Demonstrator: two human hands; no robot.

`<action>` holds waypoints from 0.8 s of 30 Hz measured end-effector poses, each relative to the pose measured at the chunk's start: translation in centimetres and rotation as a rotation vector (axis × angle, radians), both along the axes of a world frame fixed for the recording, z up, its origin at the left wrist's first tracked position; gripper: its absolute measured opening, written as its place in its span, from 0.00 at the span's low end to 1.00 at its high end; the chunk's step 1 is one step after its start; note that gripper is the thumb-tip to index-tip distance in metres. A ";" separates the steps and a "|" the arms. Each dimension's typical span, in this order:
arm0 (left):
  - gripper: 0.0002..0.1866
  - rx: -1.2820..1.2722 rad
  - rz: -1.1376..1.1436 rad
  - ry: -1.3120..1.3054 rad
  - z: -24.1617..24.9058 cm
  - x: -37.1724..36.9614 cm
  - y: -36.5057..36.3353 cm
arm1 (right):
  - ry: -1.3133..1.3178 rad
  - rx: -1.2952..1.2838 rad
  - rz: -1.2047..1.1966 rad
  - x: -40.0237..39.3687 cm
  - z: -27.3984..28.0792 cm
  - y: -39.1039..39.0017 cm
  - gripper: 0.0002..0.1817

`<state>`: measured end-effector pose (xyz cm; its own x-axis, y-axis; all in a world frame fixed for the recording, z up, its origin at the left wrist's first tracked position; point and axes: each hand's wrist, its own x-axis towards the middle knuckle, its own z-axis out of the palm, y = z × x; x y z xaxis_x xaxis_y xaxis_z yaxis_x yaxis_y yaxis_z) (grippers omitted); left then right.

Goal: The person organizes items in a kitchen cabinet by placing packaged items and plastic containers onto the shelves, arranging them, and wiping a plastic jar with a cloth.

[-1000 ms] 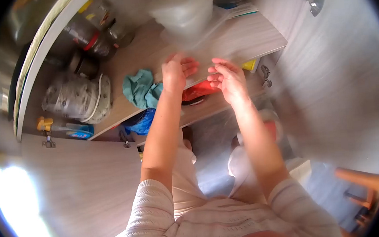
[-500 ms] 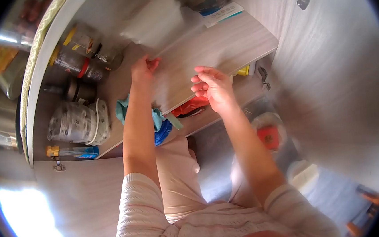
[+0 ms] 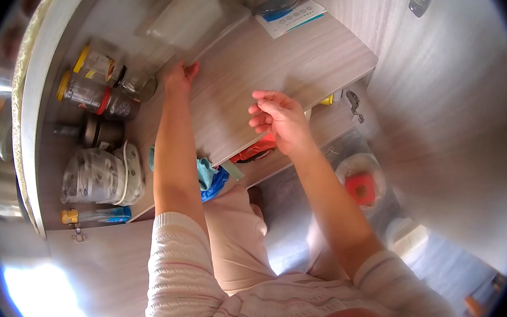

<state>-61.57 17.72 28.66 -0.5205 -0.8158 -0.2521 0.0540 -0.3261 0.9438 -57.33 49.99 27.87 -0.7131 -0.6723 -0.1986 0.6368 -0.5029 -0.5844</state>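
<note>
My left hand [image 3: 180, 76] reaches deep into the cabinet, at the far left of the wooden shelf board [image 3: 243, 100]. Its fingers are curled, and I cannot tell what is in them. A clear glass jar [image 3: 139, 84] stands just left of it, and a translucent plastic container [image 3: 192, 20] is close behind. My right hand [image 3: 277, 121] hovers over the board's front edge, palm turned inward. Its fingers are loosely bent and apart, with nothing in them.
Yellow-lidded jars [image 3: 84, 91], a dark pot [image 3: 101, 133] and a bagged bundle [image 3: 97, 177] line the left side. A booklet [image 3: 293, 18] lies at the back right. Below the board are red [image 3: 256, 149] and blue bags [image 3: 214, 185]. An open door [image 3: 452, 113] stands right.
My left hand has moved a little deeper and to the left, toward the glass jar. My right hand stays nearly in place. The view has shifted slightly.
</note>
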 end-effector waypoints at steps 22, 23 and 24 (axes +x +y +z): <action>0.11 -0.587 0.004 -0.524 1.4 -0.5 -3.4 | 0.034 0.085 -0.013 -0.1 0.6 -0.4 0.10; 0.11 -0.755 0.010 -0.654 1.9 -0.2 -3.0 | 0.037 0.085 -0.013 -0.1 0.6 -0.4 0.10; 0.09 -0.830 0.048 -0.588 2.2 -0.2 -2.9 | 0.038 0.085 -0.014 -0.1 0.6 -0.4 0.09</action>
<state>-61.74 14.79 30.81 -0.4587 -0.8664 0.1974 -0.4954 0.4337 0.7526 -57.42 49.60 28.45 -0.7307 -0.6439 -0.2270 0.6063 -0.4593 -0.6492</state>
